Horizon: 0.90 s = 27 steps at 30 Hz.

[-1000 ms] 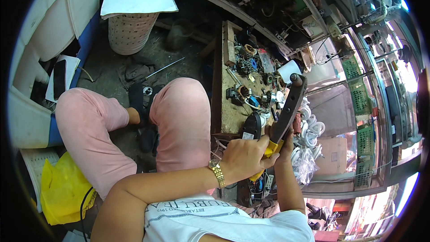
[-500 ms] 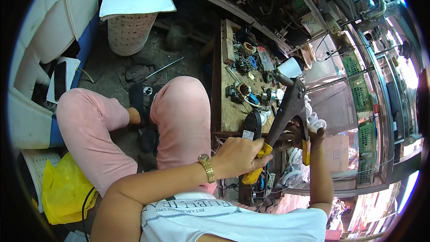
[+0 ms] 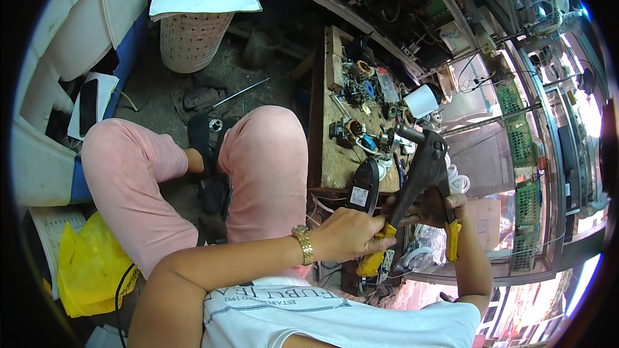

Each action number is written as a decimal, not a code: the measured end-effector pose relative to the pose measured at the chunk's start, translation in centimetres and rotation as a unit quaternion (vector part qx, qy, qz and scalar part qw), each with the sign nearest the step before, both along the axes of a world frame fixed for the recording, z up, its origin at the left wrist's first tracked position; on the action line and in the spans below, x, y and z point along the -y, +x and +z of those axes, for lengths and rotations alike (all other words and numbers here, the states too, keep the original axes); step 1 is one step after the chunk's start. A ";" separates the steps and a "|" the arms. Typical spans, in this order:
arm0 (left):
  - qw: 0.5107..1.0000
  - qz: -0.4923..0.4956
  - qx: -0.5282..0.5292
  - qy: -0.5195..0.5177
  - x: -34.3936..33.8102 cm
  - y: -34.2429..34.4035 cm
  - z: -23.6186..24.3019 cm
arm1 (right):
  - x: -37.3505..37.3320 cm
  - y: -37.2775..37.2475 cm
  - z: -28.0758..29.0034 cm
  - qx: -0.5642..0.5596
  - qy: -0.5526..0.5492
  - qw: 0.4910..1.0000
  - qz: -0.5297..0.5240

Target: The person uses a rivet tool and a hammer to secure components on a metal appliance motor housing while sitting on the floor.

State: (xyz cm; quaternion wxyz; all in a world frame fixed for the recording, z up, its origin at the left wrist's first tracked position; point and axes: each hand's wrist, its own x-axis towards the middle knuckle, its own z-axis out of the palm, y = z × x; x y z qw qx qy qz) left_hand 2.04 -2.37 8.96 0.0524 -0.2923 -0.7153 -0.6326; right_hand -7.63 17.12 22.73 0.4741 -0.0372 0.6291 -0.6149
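Observation:
A dark metal hand riveter (image 3: 420, 177) with yellow grips is held up in front of my chest, to the right of my knee. Its two handles are spread apart and its head tilts up and away. My left hand (image 3: 351, 235), below a gold watch, is closed round the nearer yellow grip. At the other handle, just above its yellow end, the thumb of my right hand (image 3: 455, 203) presses on the metal. The right fingers reach behind and between the handles, partly hidden by the tool.
A wooden workbench (image 3: 330, 154) beyond the riveter carries motor parts, wires and a black device (image 3: 363, 185) with a white label. A perforated bin (image 3: 192, 42) topped by a white board stands far left. A yellow plastic bag (image 3: 90, 270) lies at lower left, and a screwdriver-like rod (image 3: 242, 92) on the floor.
The riveter has shifted slightly right and downward in view, its handles a little wider apart. My right thumb has come onto the handle, where before it stood off to the side.

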 end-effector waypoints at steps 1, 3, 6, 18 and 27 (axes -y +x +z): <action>0.998 -0.014 0.002 -0.053 -0.1 -0.2 -0.1 | -0.3 0.5 0.2 0.005 0.002 1.000 -0.006; 0.994 -0.032 0.007 -0.105 0.0 -0.6 -0.3 | -0.8 1.0 0.8 0.005 0.005 1.000 -0.014; 0.964 0.192 0.099 0.158 1.7 -3.1 -0.5 | -1.3 1.4 2.0 0.001 0.009 1.000 -0.017; 0.950 0.204 0.049 0.231 4.9 -6.4 3.5 | -3.3 2.1 2.8 0.026 0.026 0.999 -0.023; 0.944 0.234 0.022 0.231 4.7 -6.1 4.1 | -3.4 2.1 2.6 0.027 0.017 0.999 0.002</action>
